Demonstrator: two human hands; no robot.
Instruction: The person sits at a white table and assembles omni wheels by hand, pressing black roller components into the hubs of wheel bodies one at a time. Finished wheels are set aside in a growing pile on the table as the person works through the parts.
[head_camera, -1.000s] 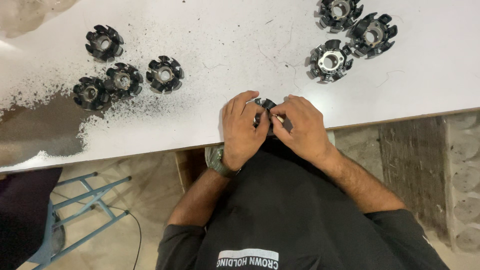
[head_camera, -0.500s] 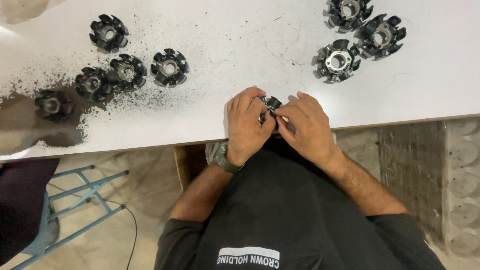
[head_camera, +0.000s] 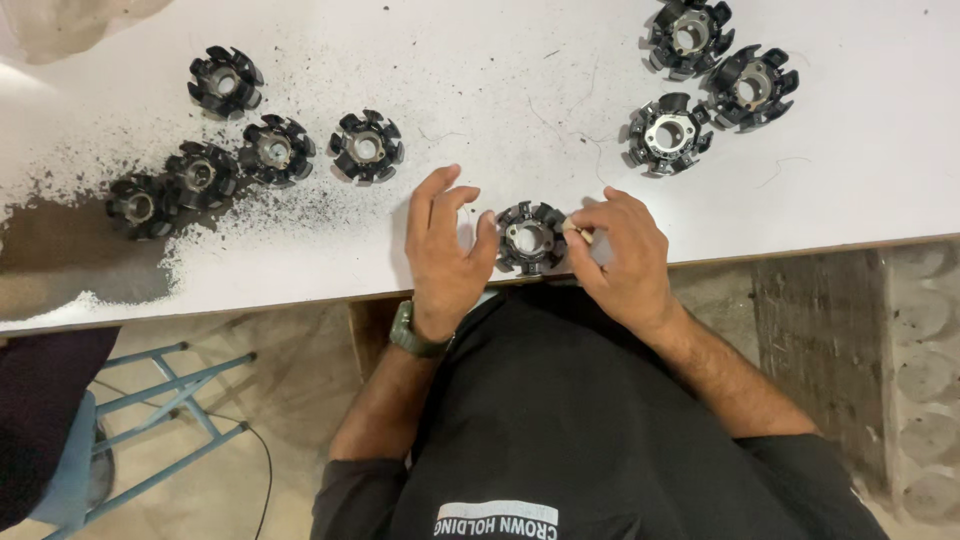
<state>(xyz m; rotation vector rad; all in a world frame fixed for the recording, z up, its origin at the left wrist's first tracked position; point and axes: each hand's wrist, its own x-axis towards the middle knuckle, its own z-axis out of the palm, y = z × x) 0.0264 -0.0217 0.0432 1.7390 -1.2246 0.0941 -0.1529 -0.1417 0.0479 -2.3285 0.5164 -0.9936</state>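
The left hand (head_camera: 445, 250) is resting on the white table (head_camera: 480, 110) near its front edge, fingers spread and loose, gripping nothing; its thumb side is sitting just beside a black toothed stator core (head_camera: 531, 238). That core is lying flat on the table between the two hands, close to the edge, its pale centre hole facing up. The right hand (head_camera: 622, 255) is sitting just to the core's right, thumb and fingertips pinched together on a small pale piece (head_camera: 584, 236) that is mostly hidden, so what it is cannot be told. A green wristwatch (head_camera: 413, 335) is showing on the left wrist.

Off to the far left, five more stator cores (head_camera: 273, 150) are lying in a loose cluster, several of them sitting in a scatter of dark filings (head_camera: 200, 215) that is spreading across that side of the table. At the upper right, three further cores (head_camera: 668, 132) are grouped close together, well apart from the hands. Below the table edge, the person's black shirt (head_camera: 580, 420) is filling the middle of the view, and a light blue stool frame (head_camera: 180, 400) is standing on the floor at the lower left.
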